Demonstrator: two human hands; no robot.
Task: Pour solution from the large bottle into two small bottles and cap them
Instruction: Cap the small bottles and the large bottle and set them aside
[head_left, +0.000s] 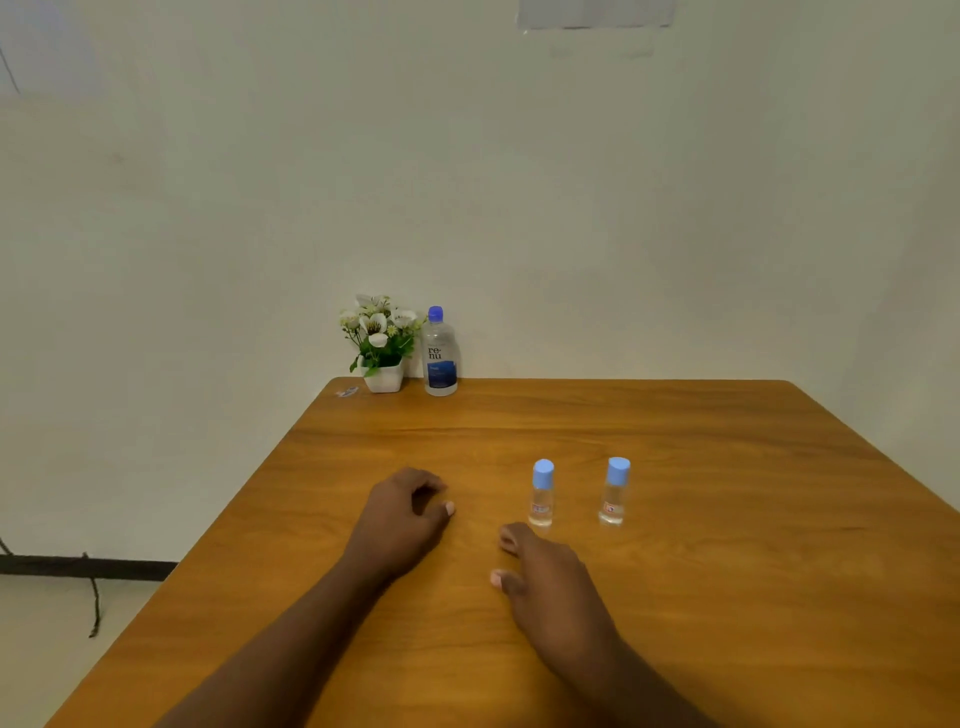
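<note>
The large clear bottle (440, 353) with a blue cap and blue label stands upright at the table's far edge, near the wall. Two small clear bottles stand upright mid-table with light blue caps on: one on the left (542, 493), one on the right (615, 491). My left hand (404, 514) rests on the table left of them, fingers loosely curled, holding nothing. Just below the left small bottle lies my right hand (540, 577) on the wood, fingers loosely bent and empty, a short gap from the bottle.
A white pot of artificial flowers (382, 343) stands just left of the large bottle at the wooden table's (727, 597) back left corner. A small scrap (347, 392) lies beside the pot. A pale wall rises behind the table; the floor shows at left.
</note>
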